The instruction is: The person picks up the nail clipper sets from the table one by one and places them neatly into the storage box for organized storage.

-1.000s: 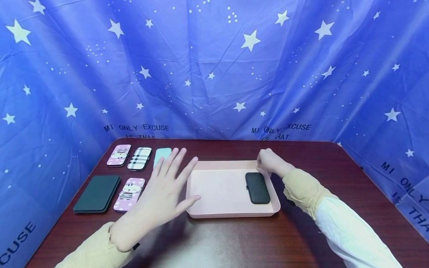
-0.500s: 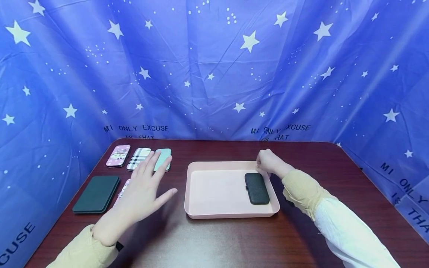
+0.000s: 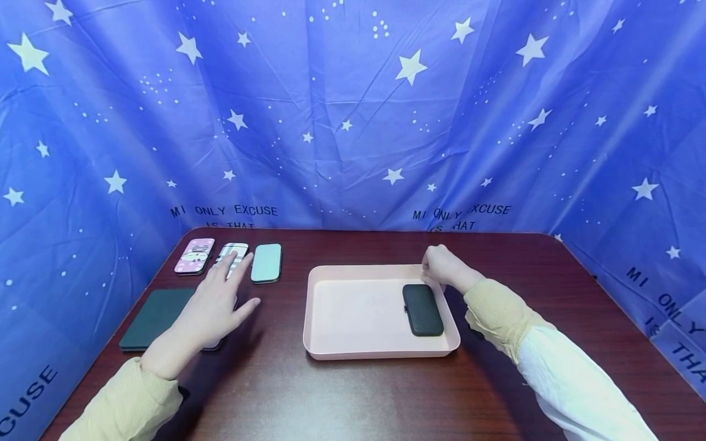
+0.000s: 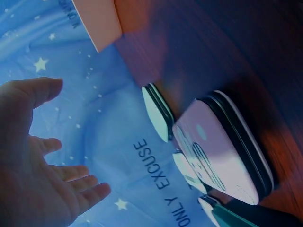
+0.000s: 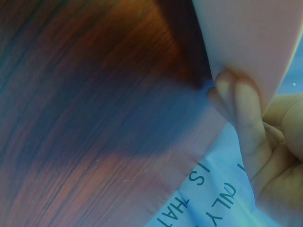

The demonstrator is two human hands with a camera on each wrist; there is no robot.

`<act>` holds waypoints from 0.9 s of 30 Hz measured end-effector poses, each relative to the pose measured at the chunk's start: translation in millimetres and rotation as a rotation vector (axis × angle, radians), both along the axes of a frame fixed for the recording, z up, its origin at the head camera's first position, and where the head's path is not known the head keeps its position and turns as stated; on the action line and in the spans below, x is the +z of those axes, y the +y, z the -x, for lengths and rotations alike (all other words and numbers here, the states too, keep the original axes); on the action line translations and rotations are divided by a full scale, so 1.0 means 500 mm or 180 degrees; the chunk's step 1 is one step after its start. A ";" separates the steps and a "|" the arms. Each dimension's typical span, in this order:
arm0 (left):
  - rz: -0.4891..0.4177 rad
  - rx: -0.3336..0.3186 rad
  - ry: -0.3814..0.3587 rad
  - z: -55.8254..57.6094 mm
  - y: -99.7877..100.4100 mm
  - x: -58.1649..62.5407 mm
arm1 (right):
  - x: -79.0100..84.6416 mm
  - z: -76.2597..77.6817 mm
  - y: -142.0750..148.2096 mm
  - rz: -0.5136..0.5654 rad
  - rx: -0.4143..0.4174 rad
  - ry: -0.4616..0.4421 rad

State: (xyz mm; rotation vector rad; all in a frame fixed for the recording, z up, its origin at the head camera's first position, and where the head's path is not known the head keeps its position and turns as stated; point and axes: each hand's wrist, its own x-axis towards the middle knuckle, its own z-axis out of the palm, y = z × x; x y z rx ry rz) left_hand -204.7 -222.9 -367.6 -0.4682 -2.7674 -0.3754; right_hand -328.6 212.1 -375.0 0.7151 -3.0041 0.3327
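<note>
My left hand hovers with fingers spread and straight over the near pink cat-print case, nearly all hidden beneath it in the head view. In the left wrist view that pink case, with a dark rim, lies on the table apart from the palm. The fingertips overlap a plaid case in the head view. My right hand pinches the far right corner of a pale pink tray; the right wrist view shows curled fingers against the tray's outer wall. Inside the tray, at its right side, lies a black textured case.
A mint case lies right of the plaid one, and another pink cat-print case is at the far left. The larger dark green case sits near the table's left edge, partly behind the left forearm. A starry blue curtain surrounds the table.
My left hand has moved left, from beside the tray to over the near pink case, uncovering the mint case. The right hand stays at the tray's corner.
</note>
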 end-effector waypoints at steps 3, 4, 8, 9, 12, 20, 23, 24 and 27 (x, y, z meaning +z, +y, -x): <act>0.0007 0.0075 -0.0234 0.007 -0.009 0.001 | 0.000 -0.001 0.000 -0.0010 -0.0016 -0.0005; 0.0007 0.0100 -0.0305 0.009 -0.012 0.002 | 0.000 -0.001 0.000 -0.0018 -0.0013 0.0014; 0.0057 0.0178 -0.0601 0.015 -0.019 0.005 | 0.000 -0.002 -0.002 -0.0016 0.0002 0.0066; 0.0087 0.0203 -0.0684 0.017 -0.021 0.004 | 0.000 -0.002 -0.002 -0.0024 0.0009 0.0090; 0.0198 0.0263 -0.0951 0.023 -0.024 0.000 | 0.000 -0.002 -0.002 0.0000 -0.0004 0.0043; 0.0532 0.0403 -0.1522 0.046 -0.032 -0.004 | 0.001 0.000 -0.001 0.0009 -0.0122 -0.0168; 0.0642 0.0435 -0.1620 0.057 -0.035 0.000 | 0.000 0.001 -0.001 -0.0018 -0.0130 -0.0136; 0.0648 0.0448 -0.1650 0.060 -0.036 0.002 | -0.001 0.002 -0.001 -0.0033 -0.0122 -0.0106; 0.0677 0.0483 -0.1739 0.068 -0.041 0.010 | -0.002 0.002 -0.002 -0.0055 -0.0102 -0.0044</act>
